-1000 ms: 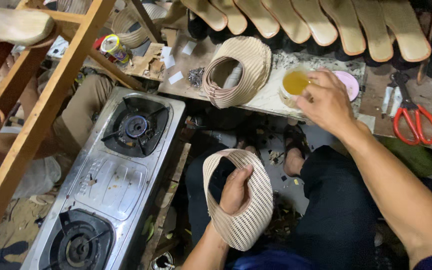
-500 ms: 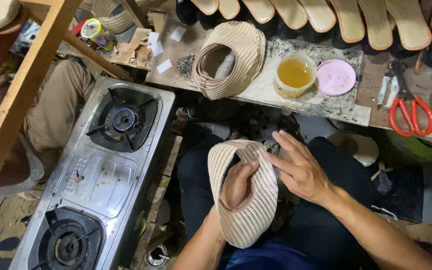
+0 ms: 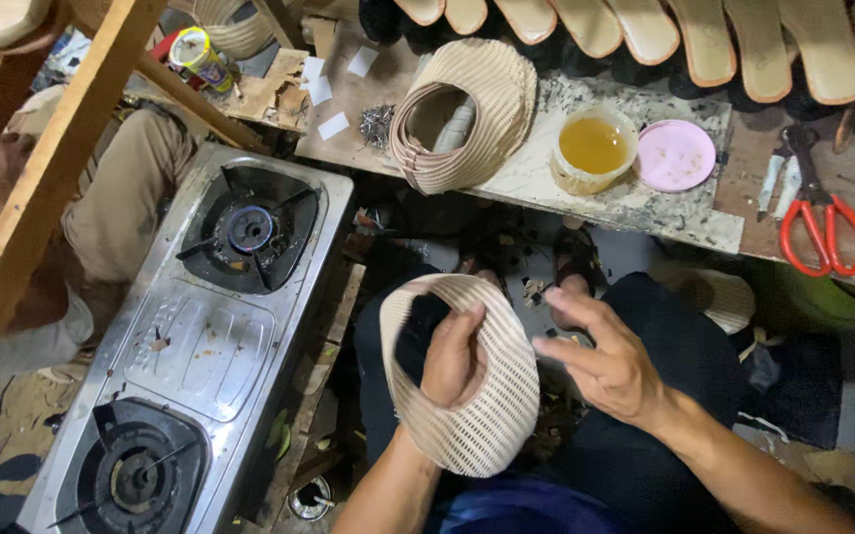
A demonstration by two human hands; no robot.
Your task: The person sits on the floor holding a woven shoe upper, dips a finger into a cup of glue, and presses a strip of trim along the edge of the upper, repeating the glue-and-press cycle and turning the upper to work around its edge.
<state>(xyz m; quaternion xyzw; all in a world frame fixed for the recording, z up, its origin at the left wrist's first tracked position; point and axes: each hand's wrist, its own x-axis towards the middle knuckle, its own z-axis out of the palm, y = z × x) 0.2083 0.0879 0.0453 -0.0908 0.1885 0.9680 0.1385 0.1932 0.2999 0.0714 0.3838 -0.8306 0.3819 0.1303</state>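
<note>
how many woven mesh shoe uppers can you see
3: one mesh upper on the left hand, one on the bench beside the glue cup, one partly hidden at the top edge.

A beige woven mesh shoe upper [image 3: 477,396] sat over the left hand [image 3: 452,356], with the right hand [image 3: 605,366] just beside it to the right. Behind them, on the stained work surface [image 3: 645,203], a second beige woven upper [image 3: 467,114] lay left of a round tub of yellow liquid [image 3: 593,148], a round pink lid [image 3: 676,155] and red-handled scissors [image 3: 823,232]. A steel two-burner gas stove [image 3: 200,346] stood to the left.
</note>
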